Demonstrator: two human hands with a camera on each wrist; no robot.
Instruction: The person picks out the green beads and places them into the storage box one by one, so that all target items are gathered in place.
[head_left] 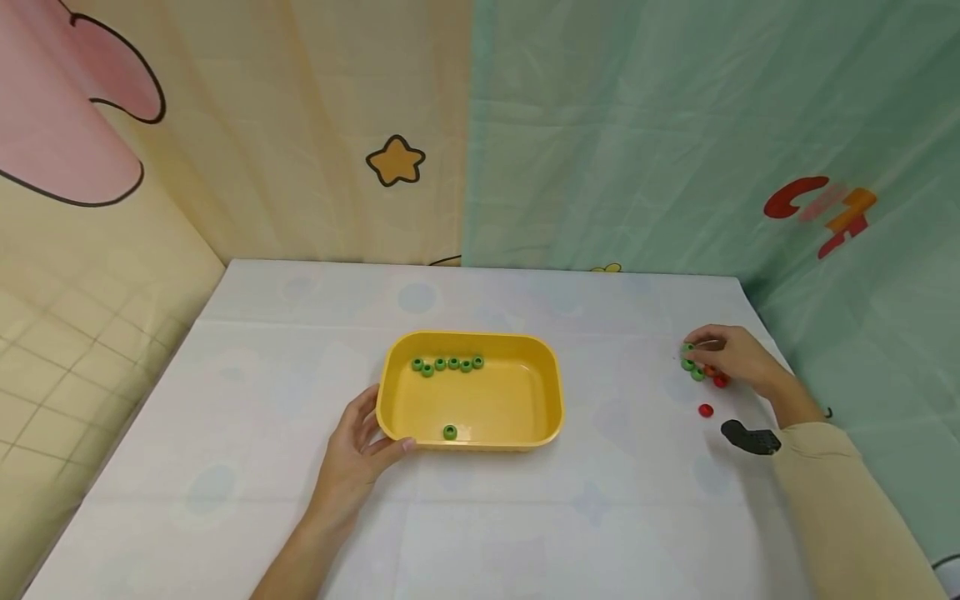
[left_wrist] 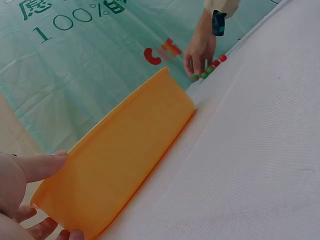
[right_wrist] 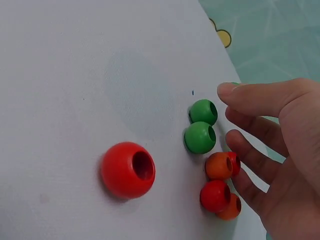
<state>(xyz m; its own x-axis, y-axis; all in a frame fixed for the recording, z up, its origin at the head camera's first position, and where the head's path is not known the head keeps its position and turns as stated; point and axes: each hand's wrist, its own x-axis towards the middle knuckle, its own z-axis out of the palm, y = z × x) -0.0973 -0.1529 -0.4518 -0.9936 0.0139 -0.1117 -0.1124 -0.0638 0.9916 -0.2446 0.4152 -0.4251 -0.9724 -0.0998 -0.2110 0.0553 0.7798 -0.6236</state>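
Observation:
My left hand (head_left: 358,437) holds the near left corner of a yellow tray (head_left: 517,408), thumb at the rim and fingers around the end wall. Inside the tray, several green beads (head_left: 453,363) lie along the far side, and a single green bead (head_left: 450,432) sits by the near wall. At the table's right, my right hand (head_left: 731,354) pinches a green bead (head_left: 687,347) between thumb and finger; the thumb mostly hides it in the right wrist view. Just below those fingertips are two green beads (right_wrist: 200,137), with orange beads (right_wrist: 218,166) and red beads (right_wrist: 215,196) beside the curled fingers.
One red bead (right_wrist: 128,170) lies apart from the cluster, nearer the front. A white patterned cloth (head_left: 600,517) covers the table. Printed curtains (head_left: 600,133) hang behind and to the right. A black strap end (head_left: 750,437) sticks out at the right wrist.

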